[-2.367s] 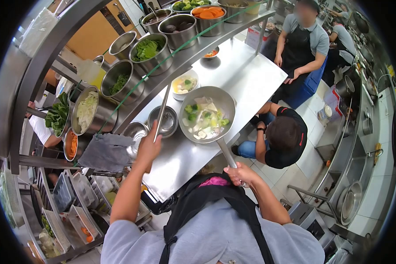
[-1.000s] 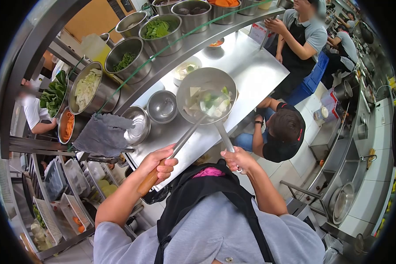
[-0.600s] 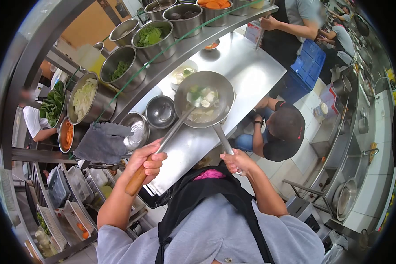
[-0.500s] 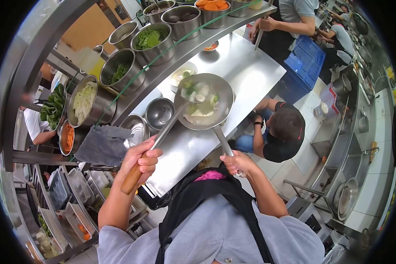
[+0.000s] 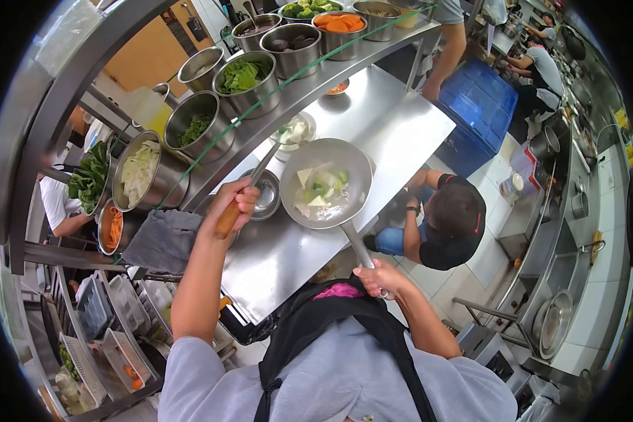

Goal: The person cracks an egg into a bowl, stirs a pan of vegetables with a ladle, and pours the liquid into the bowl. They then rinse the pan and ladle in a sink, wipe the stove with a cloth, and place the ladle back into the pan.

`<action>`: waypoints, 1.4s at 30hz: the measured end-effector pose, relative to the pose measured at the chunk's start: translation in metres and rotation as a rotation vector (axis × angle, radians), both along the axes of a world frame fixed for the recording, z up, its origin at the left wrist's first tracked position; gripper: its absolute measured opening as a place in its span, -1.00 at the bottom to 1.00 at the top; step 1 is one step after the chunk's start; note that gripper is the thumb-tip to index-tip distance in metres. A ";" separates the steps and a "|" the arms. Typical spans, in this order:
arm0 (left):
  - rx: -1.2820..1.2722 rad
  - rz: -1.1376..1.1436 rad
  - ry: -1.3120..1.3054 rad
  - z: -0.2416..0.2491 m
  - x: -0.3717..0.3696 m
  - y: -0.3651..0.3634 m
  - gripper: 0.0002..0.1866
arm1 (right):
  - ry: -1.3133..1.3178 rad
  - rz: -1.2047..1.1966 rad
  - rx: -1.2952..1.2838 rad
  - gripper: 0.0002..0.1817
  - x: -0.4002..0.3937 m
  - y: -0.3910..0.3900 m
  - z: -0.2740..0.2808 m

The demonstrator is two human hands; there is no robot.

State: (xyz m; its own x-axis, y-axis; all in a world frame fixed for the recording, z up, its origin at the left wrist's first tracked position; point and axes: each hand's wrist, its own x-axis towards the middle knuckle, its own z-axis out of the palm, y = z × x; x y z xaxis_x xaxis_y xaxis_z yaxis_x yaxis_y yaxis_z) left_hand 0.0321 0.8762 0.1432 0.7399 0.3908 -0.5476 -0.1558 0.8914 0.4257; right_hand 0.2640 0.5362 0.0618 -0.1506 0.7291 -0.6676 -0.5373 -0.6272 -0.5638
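My left hand (image 5: 238,204) is closed round the wooden handle of a ladle (image 5: 264,163). The ladle's metal shaft points up toward a bowl (image 5: 304,148) with pale and green pieces in it; its head is hard to make out there. In my right hand (image 5: 381,279) is the metal handle of a frying pan (image 5: 362,184), held over the steel table (image 5: 394,130). Liquid with white and green vegetable pieces (image 5: 321,186) lies in the pan. An empty steel bowl (image 5: 266,200) stands left of the pan, partly behind my left hand.
Steel pots of cut vegetables, such as leafy greens (image 5: 240,76) and carrots (image 5: 339,23), line a shelf above the table. A grey cloth (image 5: 163,239) hangs at left. A crouching person (image 5: 454,218) is right of the table, near a blue bin (image 5: 478,105).
The ladle has left the pan and moved up and left toward the bowl. The pan has shifted slightly down. The standing person at top right now reaches down by the blue bin.
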 end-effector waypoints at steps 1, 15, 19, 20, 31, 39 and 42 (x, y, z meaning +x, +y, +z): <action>0.021 -0.002 0.018 -0.010 0.004 0.007 -0.83 | -0.011 0.006 0.002 -0.63 0.000 -0.002 0.000; 1.557 -0.423 1.074 -0.068 -0.016 -0.027 -0.29 | -0.032 0.006 -0.011 -0.64 0.005 -0.004 0.009; 1.761 -0.388 0.982 -0.024 -0.051 -0.067 -0.30 | -0.014 -0.006 -0.010 -0.64 0.008 -0.004 0.011; 1.754 -0.389 0.984 -0.011 -0.056 -0.075 -0.30 | -0.012 -0.005 -0.010 -0.65 0.009 -0.003 0.012; 2.089 -0.696 0.888 -0.009 -0.097 -0.121 -0.30 | 0.013 0.048 0.032 -0.72 0.012 0.003 0.012; 2.089 -0.759 1.137 0.011 -0.130 -0.111 -0.32 | -0.026 0.028 0.014 -0.70 0.008 -0.001 0.023; 2.043 -0.556 1.018 0.012 -0.105 -0.107 -0.32 | -0.021 0.040 -0.019 -0.71 0.004 -0.004 0.014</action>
